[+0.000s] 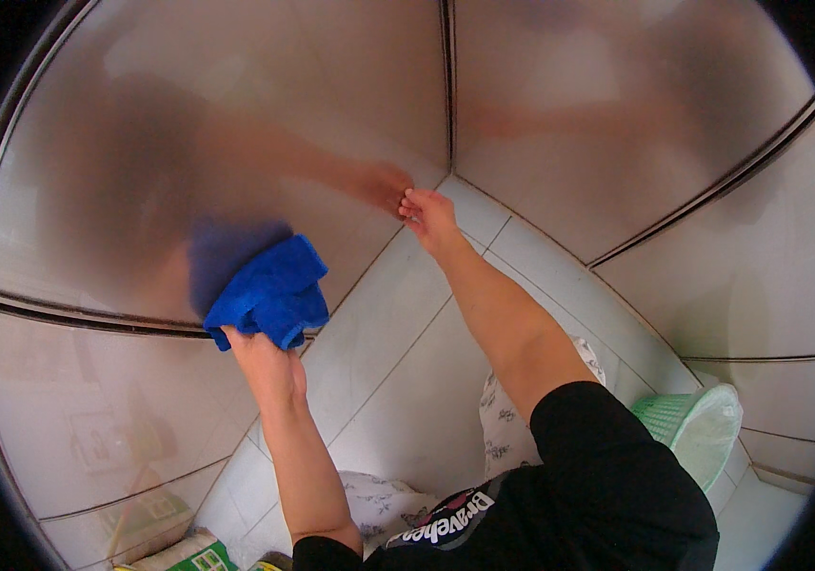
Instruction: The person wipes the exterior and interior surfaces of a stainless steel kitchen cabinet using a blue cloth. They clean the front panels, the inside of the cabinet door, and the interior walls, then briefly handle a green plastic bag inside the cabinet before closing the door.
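Observation:
A blue microfibre-like cloth [275, 292] is gripped in my left hand [265, 360] and pressed against a glossy wall tile [336, 93] at the left. Its blurred reflection shows in the tile, just above a dark joint strip [129, 325]. My right hand [432, 213] is at the same tile, low down near the corner. Its fingers are curled in, with the tips at or very near the surface, where they meet their reflection. I see nothing held in that hand.
A second glossy wall [550, 171] meets the first at a corner with a dark vertical seam. Pale floor tiles [407, 400] lie below. At the right stands a green lined basket [664, 417]. A green-and-white package [200, 558] lies at the lower left.

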A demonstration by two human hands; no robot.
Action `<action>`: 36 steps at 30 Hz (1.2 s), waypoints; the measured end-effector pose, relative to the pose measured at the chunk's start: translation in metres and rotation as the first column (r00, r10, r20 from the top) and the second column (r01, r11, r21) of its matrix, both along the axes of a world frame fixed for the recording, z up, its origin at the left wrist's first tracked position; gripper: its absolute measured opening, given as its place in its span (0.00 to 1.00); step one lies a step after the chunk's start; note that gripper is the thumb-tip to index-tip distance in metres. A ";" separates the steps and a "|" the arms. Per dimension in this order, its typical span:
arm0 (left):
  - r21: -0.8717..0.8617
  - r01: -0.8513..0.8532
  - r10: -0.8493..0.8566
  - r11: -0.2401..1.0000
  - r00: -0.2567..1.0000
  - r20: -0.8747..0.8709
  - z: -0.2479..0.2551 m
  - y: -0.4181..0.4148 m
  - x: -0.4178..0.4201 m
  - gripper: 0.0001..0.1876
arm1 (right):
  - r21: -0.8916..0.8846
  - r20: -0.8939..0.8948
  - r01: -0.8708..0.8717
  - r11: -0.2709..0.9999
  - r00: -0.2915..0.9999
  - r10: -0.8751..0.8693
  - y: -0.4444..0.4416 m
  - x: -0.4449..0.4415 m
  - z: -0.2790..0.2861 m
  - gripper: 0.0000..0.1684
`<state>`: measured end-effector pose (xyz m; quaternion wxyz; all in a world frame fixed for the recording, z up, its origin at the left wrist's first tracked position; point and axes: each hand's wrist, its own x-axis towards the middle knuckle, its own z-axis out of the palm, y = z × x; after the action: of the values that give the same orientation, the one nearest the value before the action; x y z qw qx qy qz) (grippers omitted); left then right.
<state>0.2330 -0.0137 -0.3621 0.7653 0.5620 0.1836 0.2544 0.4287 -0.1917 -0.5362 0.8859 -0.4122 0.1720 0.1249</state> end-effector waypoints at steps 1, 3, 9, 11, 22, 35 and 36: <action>0.008 0.010 -0.010 1.000 1.000 -0.008 0.000 0.001 0.000 0.23 | 0.014 -0.024 0.004 1.000 1.000 -0.003 0.001 0.001 0.002 0.13; 0.016 0.006 -0.006 1.000 1.000 -0.005 0.002 -0.002 0.000 0.24 | 0.039 -0.074 0.016 0.999 0.997 -0.013 0.002 0.003 0.002 0.12; -0.001 0.014 -0.014 1.000 1.000 0.005 0.003 -0.003 0.000 0.26 | 0.034 -0.114 0.033 0.999 0.993 -0.029 0.001 0.003 0.010 0.12; -0.021 0.013 -0.013 1.000 1.000 -0.003 0.005 -0.003 0.000 0.26 | 0.014 -0.089 0.018 1.000 0.996 -0.017 -0.002 0.004 0.013 0.13; -0.068 0.027 -0.032 0.997 0.996 -0.079 0.008 -0.002 0.002 0.30 | -0.122 -0.089 -0.057 0.991 0.995 0.046 0.000 0.002 0.017 0.16; -0.073 0.059 -0.063 0.996 0.997 -0.043 -0.007 0.002 0.009 0.29 | -0.116 0.094 -0.245 0.962 0.962 0.257 -0.012 -0.015 0.031 0.04; -0.074 0.081 -0.083 0.994 0.996 -0.035 -0.010 0.004 0.008 0.28 | -0.127 0.096 -0.259 0.958 0.958 0.271 -0.012 -0.017 0.034 0.03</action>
<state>0.2414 -0.0096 -0.3724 0.7915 0.5455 0.1842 0.2050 0.4119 -0.2041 -0.5021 0.8447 -0.4874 0.0716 0.2092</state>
